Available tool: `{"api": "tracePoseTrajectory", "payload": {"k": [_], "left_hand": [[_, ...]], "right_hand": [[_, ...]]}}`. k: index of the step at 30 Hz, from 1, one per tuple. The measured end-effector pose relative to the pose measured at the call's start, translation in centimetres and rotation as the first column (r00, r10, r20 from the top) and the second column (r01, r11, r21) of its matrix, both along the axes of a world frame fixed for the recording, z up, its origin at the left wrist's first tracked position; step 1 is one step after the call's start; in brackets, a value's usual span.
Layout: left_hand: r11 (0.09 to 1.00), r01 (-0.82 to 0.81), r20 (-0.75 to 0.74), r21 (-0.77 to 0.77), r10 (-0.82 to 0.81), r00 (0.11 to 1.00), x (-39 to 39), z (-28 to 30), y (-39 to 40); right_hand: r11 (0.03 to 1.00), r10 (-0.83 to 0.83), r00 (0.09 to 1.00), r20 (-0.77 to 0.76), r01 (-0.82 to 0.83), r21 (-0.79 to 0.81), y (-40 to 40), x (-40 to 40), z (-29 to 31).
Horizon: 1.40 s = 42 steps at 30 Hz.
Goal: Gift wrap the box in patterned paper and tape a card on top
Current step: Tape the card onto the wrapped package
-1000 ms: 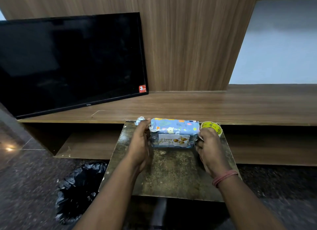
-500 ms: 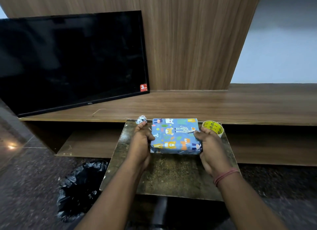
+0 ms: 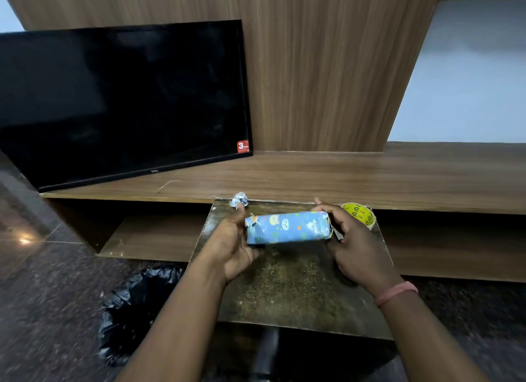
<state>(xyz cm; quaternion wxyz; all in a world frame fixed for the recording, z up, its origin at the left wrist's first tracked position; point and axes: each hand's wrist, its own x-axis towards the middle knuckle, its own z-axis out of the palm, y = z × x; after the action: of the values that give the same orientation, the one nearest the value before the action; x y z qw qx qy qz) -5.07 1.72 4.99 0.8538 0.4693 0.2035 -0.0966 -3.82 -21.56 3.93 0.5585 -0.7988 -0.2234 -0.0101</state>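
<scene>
The box [image 3: 287, 227], wrapped in blue paper with small cartoon animals, is held just above the small worn table [image 3: 284, 293], a narrow long side turned toward me. My left hand [image 3: 233, 239] grips its left end. My right hand [image 3: 350, 245] grips its right end, fingers reaching over the top edge. No card shows on the faces I see. A yellow tape roll [image 3: 359, 213] stands on the table's far right corner, behind my right hand.
A crumpled scrap of paper [image 3: 239, 199] lies at the table's far left corner. A black bin bag [image 3: 133, 310] sits on the floor to the left. A black TV [image 3: 119, 102] leans on the long wooden shelf [image 3: 370, 176] behind.
The box has been turned in both hands: a card-bearing side faced me, then the broad patterned face, now a narrow patterned side. Both hands kept their grip on the ends.
</scene>
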Motion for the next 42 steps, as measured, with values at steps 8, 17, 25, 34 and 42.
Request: {"api": "tracePoseTrajectory", "payload": {"k": [8,17,25,34,42], "left_hand": [[0.999,0.026,-0.063,-0.040,-0.029,0.998,-0.3,-0.1,0.8],[0.999,0.035,0.242,0.004,-0.035,0.970,-0.5,0.6,-0.5],[0.946,0.027,0.315,0.324,-0.134,0.940,-0.4,-0.5,-1.0],[0.825,0.063,-0.048,0.561,-0.044,0.998,-0.9,-3.6,-0.9],[0.783,0.030,-0.104,0.621,0.045,0.994,-0.5,-5.1,-0.7]], "right_hand": [[0.906,0.044,0.937,-0.348,0.110,0.409,0.6,0.4,0.1],[0.748,0.106,0.835,-0.540,0.291,0.597,1.5,0.6,0.0],[0.763,0.024,0.879,-0.476,0.292,0.577,1.1,0.6,-0.1],[0.890,-0.412,0.838,-0.356,0.287,-0.354,1.1,-0.7,-2.8],[0.817,-0.552,0.768,-0.325,0.421,-0.393,1.8,-1.1,-4.1]]}}
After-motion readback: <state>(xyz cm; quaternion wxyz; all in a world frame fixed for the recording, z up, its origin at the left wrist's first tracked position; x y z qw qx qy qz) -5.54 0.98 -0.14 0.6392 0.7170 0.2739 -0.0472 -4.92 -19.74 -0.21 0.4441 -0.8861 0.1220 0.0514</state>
